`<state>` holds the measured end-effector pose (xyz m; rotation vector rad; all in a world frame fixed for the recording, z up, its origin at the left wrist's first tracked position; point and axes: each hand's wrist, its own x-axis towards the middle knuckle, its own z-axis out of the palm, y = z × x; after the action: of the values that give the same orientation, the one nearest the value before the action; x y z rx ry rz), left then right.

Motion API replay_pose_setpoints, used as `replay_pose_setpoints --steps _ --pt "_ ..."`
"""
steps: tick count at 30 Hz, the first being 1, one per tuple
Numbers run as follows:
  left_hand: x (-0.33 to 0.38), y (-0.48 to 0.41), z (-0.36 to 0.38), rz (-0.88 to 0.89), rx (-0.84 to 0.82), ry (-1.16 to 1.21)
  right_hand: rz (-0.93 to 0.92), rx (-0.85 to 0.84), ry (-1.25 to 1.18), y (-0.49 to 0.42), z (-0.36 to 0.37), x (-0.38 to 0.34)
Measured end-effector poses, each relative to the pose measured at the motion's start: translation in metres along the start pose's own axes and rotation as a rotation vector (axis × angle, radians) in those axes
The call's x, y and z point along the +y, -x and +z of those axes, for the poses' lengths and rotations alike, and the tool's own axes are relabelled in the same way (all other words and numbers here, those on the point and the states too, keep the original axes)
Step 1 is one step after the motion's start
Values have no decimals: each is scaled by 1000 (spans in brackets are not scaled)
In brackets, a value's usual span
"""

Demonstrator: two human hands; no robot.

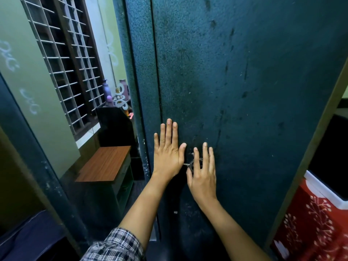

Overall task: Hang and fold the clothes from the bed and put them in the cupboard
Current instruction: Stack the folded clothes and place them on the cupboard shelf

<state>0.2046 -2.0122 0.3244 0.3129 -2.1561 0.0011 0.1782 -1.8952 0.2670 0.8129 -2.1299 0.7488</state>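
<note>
Pressing flat against the cupboard door, the left hand lies wide, its fingers straight and close together and its thumb spread to the right, holding nothing. Its little finger sits just right of the vertical seam that parts this door from a narrower dark panel. The right hand is just beside it and slightly lower, also wide with straight fingers and holding nothing. It lies over a small metal ring fixed in the door, and part of the ring shows between the thumb and forefinger. Whether the fingers touch the ring cannot be told. The two thumbs are near each other but apart. Both forearms are bare, and a checked sleeve covers the left arm near the bottom edge. The door is dark teal with a rough, speckled finish and fills the middle of the view from top to bottom. To its left stands a wood-topped table with a black box behind it and several bottles above that. Further left is a window grille. At the lower right, past the door's edge, is a red box with a white leaf pattern.
</note>
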Motion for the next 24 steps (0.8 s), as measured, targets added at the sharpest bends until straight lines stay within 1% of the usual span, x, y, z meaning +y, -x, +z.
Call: replay_pose_setpoints --steps 2,3,6,7,11,18,24 --pt "0 0 -1 -3 -5 0 -4 -5 31 0 -2 -3" --pt "0 0 -1 -5 -7 -3 -37 -1 54 0 -2 -3" --pt "-1 1 -2 1 -17 -8 -235 21 111 0 -4 2" --pt "-1 1 -3 3 -21 -7 -270 21 118 -1 -7 4" --pt "-2 1 -5 0 -43 19 -251 4 114 -2 -13 2" --pt "-2 1 -9 12 -50 31 -303 -87 193 -7 -24 8" --pt "0 2 -12 4 -48 35 -274 -136 180 -6 -27 6"
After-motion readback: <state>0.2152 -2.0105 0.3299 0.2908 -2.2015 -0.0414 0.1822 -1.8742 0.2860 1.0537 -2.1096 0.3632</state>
